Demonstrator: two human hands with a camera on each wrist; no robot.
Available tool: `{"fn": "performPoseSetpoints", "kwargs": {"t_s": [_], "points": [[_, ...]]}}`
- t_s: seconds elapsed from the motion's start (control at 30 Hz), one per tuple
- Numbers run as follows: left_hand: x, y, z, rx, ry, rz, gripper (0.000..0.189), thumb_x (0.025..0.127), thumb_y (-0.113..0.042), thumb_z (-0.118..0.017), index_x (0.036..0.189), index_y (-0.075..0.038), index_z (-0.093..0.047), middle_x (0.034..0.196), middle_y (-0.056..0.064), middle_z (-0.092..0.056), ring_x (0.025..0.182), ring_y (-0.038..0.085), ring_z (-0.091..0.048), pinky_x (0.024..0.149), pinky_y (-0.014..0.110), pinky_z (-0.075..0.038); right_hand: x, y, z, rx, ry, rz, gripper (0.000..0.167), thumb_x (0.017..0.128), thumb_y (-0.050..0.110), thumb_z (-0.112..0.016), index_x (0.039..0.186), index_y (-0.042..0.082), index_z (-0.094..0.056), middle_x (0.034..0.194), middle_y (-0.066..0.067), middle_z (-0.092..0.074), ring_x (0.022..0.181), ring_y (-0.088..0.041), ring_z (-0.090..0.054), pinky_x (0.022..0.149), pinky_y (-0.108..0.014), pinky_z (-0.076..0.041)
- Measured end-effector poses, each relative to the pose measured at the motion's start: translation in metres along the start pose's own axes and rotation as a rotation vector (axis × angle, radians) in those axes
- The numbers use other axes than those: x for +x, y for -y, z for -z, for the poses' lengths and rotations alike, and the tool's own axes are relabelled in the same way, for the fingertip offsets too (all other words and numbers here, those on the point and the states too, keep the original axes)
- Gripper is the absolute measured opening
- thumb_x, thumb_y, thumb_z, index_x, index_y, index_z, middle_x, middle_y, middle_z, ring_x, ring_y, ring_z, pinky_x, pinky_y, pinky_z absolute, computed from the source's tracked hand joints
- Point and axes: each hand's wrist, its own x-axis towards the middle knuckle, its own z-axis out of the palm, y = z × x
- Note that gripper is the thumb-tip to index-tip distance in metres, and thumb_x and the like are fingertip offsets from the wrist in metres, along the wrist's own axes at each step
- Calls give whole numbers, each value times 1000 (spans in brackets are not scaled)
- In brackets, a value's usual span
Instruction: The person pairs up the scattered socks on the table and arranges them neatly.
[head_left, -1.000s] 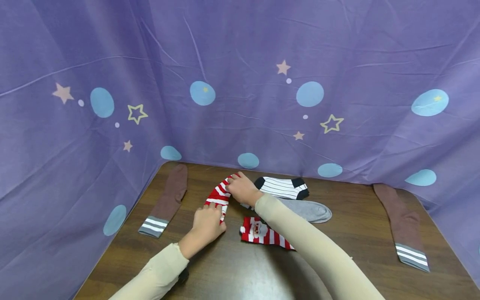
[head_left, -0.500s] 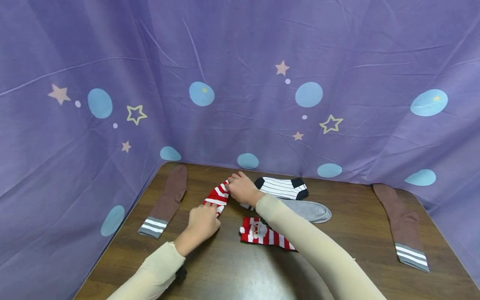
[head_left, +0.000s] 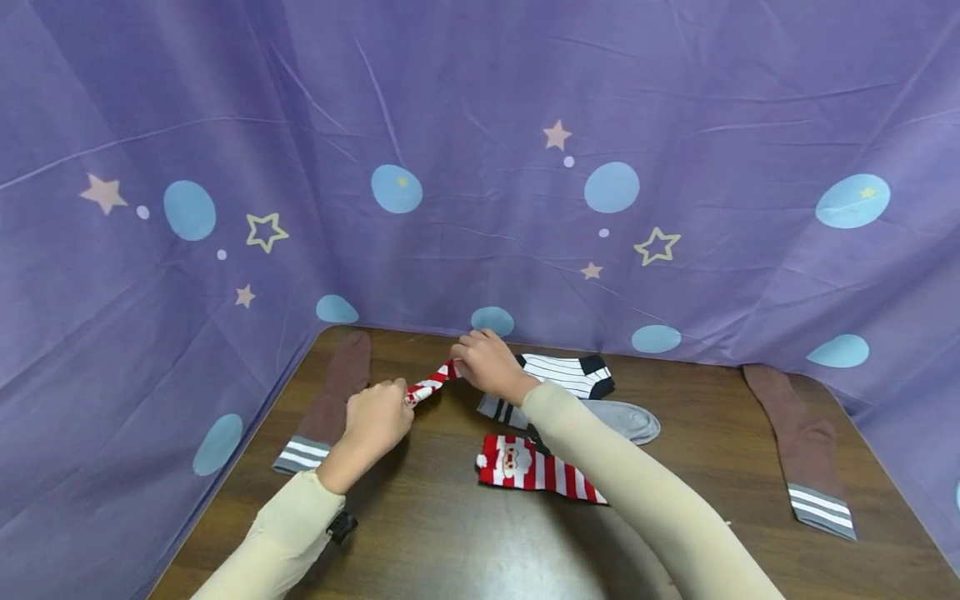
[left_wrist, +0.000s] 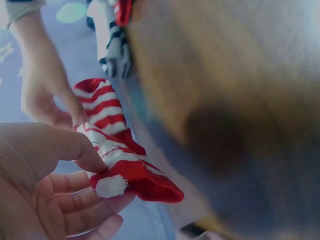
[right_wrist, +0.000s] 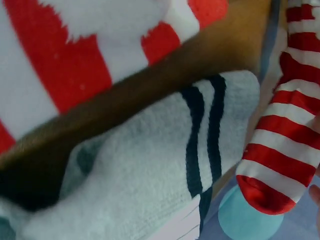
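Note:
A red-and-white striped sock (head_left: 429, 386) is stretched between my two hands above the table. My left hand (head_left: 378, 417) pinches its cuff end, thumb on top and fingers beneath; a white pompom shows there in the left wrist view. My right hand (head_left: 489, 364) holds the sock's side farther along, toward the rounded red toe. In the right wrist view the striped foot (right_wrist: 282, 130) hangs at the right edge, with only bits of fingers showing. A matching sock with a Santa face (head_left: 517, 462) lies flat nearer me, partly covered by my right forearm.
Right of my hands lie a grey sock (head_left: 626, 419) with dark bands and a white pinstriped sock (head_left: 558, 373) with black ends. One brown sock (head_left: 341, 392) lies at the table's left, another (head_left: 798, 425) at its right. A purple curtain (head_left: 480, 167) borders the table.
My left hand has moved left and up, lifting the cuff end of the striped sock off the table. The sock now looks narrower and edge-on. My right hand has barely moved.

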Motion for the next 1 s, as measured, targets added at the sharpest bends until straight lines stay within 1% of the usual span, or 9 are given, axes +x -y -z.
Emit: {"fn": "performPoseSetpoints", "kwargs": {"t_s": [0.2, 0.3, 0.37, 0.47, 0.57, 0.7, 0.77, 0.9, 1.0], "points": [[12, 8, 20, -87, -24, 16, 3, 83, -10, -68, 84, -7, -67, 71, 7, -65, 58, 29, -62, 48, 45, -47, -10, -7, 24, 106, -49, -28, 11, 97, 16, -68, 106, 12, -74, 101, -1, -74, 96, -21, -67, 93, -40, -50], [18, 12, 28, -191, 3, 44, 4, 84, -15, -68, 86, -11, -69, 70, 4, -65, 57, 21, -56, 46, 38, -42, -17, -10, 37, 199, -47, -66, 11, 97, 16, -69, 105, 11, -75, 99, -2, -75, 91, -20, -67, 93, -42, -51], [21, 14, 32, -298, 36, 61, 5, 85, -17, -68, 88, -13, -70, 71, 2, -65, 59, 17, -53, 49, 33, -40, -23, -13, 44, 277, -36, -114, 11, 97, 16, -69, 105, 11, -75, 97, -2, -76, 86, -17, -66, 91, -40, -52], [26, 16, 35, -500, 98, 90, 10, 89, -16, -67, 94, -9, -73, 77, 2, -68, 65, 12, -53, 57, 28, -42, -32, -17, 54, 443, -4, -223, 9, 98, 17, -68, 102, 12, -74, 95, -1, -75, 73, -10, -59, 79, -34, -53], [31, 15, 35, -721, 173, 137, 17, 93, -14, -65, 102, -2, -72, 88, 5, -70, 75, 8, -57, 68, 23, -48, -43, -23, 66, 635, 22, -327, 7, 98, 16, -68, 97, 11, -73, 88, -1, -71, 64, -8, -47, 67, -28, -47], [37, 11, 33, -980, 308, 225, 29, 97, -17, -62, 116, 4, -67, 103, 7, -69, 86, 5, -63, 77, 22, -55, -58, -31, 81, 841, 60, -435, 11, 97, 17, -70, 91, 8, -73, 81, -2, -67, 65, -9, -44, 66, -27, -43], [40, 8, 32, -1065, 372, 244, 32, 99, -19, -61, 119, 6, -64, 105, 6, -68, 88, 6, -65, 81, 23, -57, -66, -35, 88, 912, 102, -514, 13, 96, 20, -71, 90, 9, -74, 81, 0, -68, 70, -10, -47, 68, -26, -44], [46, 1, 29, -1146, 472, 235, 33, 100, -21, -60, 120, 4, -62, 102, 1, -68, 89, 8, -67, 85, 28, -56, -82, -41, 102, 1024, 179, -682, 16, 95, 26, -74, 93, 10, -75, 88, 2, -71, 80, -13, -54, 63, -28, -48], [49, -6, 27, -1195, 529, 229, 26, 100, -21, -59, 115, -1, -64, 96, -3, -68, 87, 10, -67, 84, 31, -55, -92, -46, 109, 1085, 201, -769, 17, 94, 27, -75, 96, 10, -76, 97, 1, -72, 91, -16, -59, 69, -30, -51]]}}
